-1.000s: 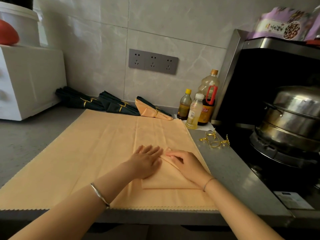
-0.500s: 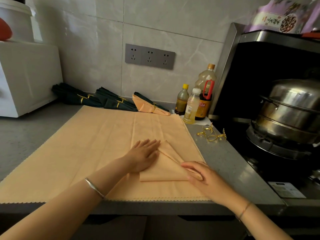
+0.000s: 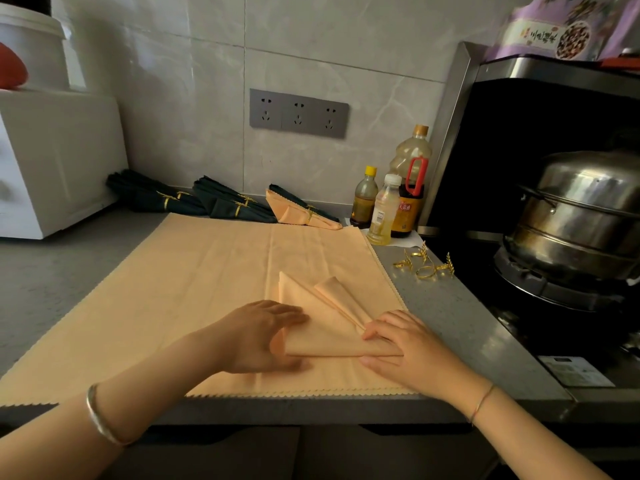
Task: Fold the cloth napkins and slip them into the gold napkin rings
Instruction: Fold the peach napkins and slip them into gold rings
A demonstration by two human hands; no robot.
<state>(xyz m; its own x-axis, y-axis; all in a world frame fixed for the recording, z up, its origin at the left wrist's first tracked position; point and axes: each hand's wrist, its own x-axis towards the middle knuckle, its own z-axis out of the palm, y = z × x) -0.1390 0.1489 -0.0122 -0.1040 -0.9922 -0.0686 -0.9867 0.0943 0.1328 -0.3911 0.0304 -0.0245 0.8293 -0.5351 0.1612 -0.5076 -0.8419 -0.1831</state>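
left hand (image 3: 258, 336) and right hand (image 3: 405, 348) hold the folded napkin (image 3: 322, 337); gold rings (image 3: 424, 266) lie at two o'clock from it.

Bare cloth (image 3: 207, 289) lies open at left and centre; bottles (image 3: 382, 216), rings (image 3: 426, 266) and a pot (image 3: 581, 216) crowd the right, napkins (image 3: 228, 206) line the wall.
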